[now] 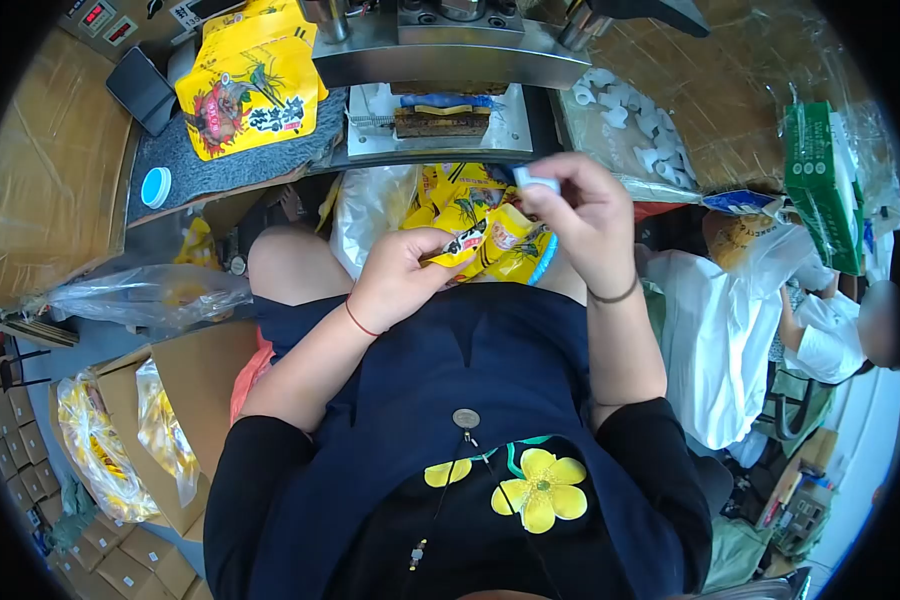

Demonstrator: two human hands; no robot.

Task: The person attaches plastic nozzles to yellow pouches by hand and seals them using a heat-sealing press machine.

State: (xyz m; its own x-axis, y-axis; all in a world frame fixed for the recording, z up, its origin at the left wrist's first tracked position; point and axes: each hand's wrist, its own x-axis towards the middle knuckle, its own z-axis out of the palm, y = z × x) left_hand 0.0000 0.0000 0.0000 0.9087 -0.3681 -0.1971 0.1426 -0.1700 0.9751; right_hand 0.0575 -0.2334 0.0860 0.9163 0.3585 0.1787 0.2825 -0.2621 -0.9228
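Note:
My left hand (407, 268) is closed on the edge of a yellow printed pouch (459, 246), held low over my lap. More yellow pouches (515, 262) lie bunched just beyond it. Between the thumb and fingers of my right hand (592, 212) is a small white plastic spout (536, 180), partly covered by the fingertips. The two hands are apart, with the right one higher and nearer the machine. Ahead of them stands a metal press machine (450, 62) with a sealing bar (442, 122) in its opening.
Flat yellow pouches are stacked on a grey mat (315, 150) at the left, beside a blue-white cap (156, 187) and a phone (140, 90). Loose white spouts (660, 150) lie right of the machine. A green box (823, 188) and white bag (715, 340) are further right; another person sits there.

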